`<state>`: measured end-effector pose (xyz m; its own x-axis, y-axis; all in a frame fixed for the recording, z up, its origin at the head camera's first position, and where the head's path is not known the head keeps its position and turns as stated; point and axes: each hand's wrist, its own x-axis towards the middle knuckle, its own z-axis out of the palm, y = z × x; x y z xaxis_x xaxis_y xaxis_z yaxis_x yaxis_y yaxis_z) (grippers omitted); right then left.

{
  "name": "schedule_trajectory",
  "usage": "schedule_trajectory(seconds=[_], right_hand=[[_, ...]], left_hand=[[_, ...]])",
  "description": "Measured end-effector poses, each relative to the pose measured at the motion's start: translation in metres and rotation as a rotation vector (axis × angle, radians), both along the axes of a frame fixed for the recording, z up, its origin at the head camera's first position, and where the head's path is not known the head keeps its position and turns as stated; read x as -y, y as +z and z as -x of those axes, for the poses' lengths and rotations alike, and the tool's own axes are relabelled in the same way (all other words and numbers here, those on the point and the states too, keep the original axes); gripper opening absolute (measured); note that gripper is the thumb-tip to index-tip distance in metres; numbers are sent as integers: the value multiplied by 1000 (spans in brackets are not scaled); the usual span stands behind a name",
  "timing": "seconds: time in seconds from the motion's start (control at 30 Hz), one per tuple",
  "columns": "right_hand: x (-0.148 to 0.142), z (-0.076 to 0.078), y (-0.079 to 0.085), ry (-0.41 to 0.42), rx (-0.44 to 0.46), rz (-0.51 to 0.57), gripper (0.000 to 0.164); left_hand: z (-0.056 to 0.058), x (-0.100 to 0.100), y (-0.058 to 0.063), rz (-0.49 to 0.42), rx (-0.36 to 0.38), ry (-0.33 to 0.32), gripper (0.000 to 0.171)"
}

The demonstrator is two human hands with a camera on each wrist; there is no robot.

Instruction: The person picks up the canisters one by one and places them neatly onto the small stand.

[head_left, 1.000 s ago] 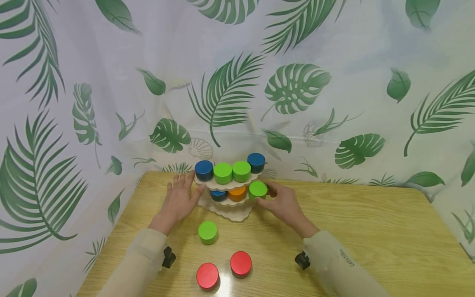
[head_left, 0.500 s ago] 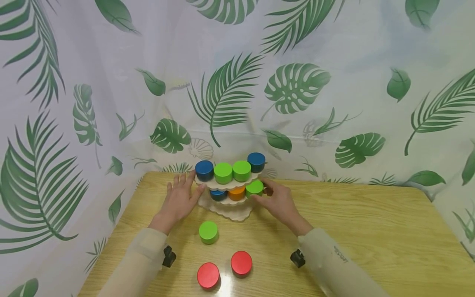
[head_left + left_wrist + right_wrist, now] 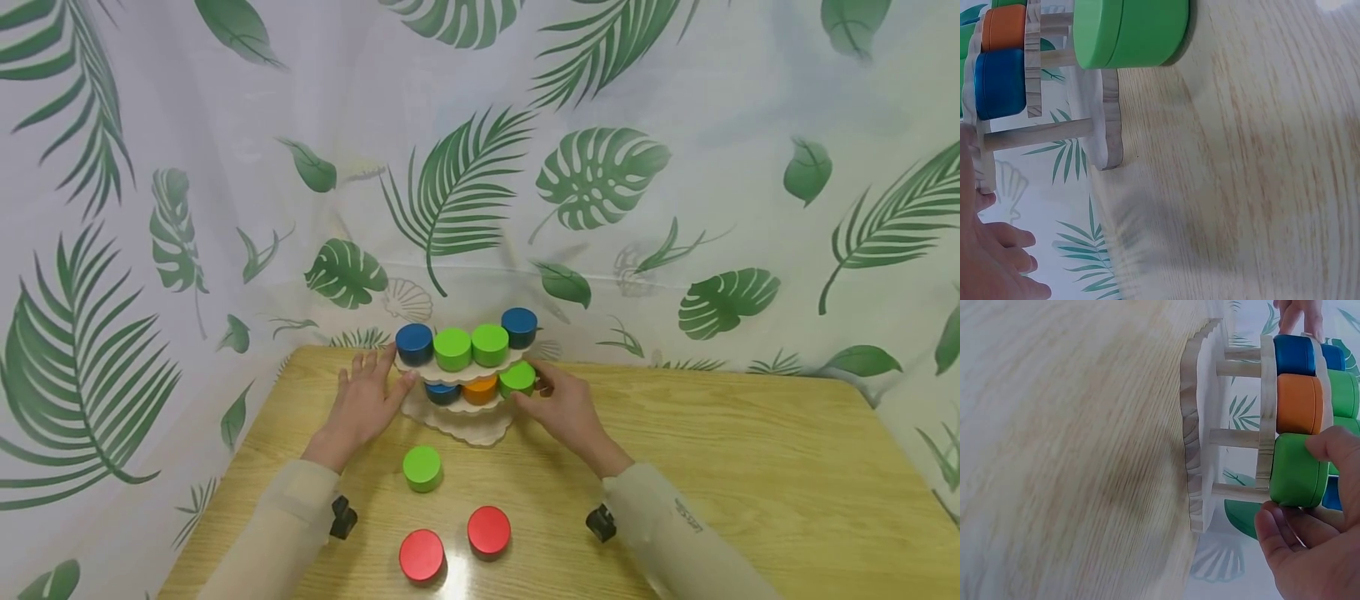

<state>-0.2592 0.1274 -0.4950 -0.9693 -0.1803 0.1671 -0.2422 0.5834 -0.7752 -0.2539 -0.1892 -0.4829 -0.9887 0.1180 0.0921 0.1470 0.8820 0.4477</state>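
A three-tiered scalloped wooden stand [image 3: 471, 429] stands at the back of the table. My right hand [image 3: 566, 408] pinches a small green round tin [image 3: 1300, 472] at the right end of the middle tier, thumb in front and fingers behind. Beside it on that tier sit an orange tin [image 3: 1299, 404] and a blue tin [image 3: 442, 393]. Along the top tier are a blue tin [image 3: 414, 343], two green tins [image 3: 453, 348] and another blue tin [image 3: 519, 327]. With fingers spread, my left hand [image 3: 358, 404] touches the left edge of the top tier.
On the table [image 3: 720, 475] in front of the stand lie a loose green tin [image 3: 422, 468] and two red tins [image 3: 489, 532]. A white cloth with green leaves [image 3: 600, 179] hangs right behind the table's back edge.
My right hand has moved the green tin slightly left and inward, so it now sits against the orange tin on the middle tier. The left hand has stayed in place.
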Motion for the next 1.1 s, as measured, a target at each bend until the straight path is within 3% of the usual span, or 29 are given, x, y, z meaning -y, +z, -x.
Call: schedule_trajectory(seconds=[0.57, 0.8, 1.1], right_hand=[[4, 7, -5, -40, 36, 61, 71], [0, 4, -9, -32, -1, 55, 59], [5, 6, -9, -51, -6, 48, 57]], left_hand=[[1, 2, -3, -13, 46, 15, 82], [2, 1, -1, -20, 44, 16, 82], [3, 2, -1, -15, 49, 14, 81]])
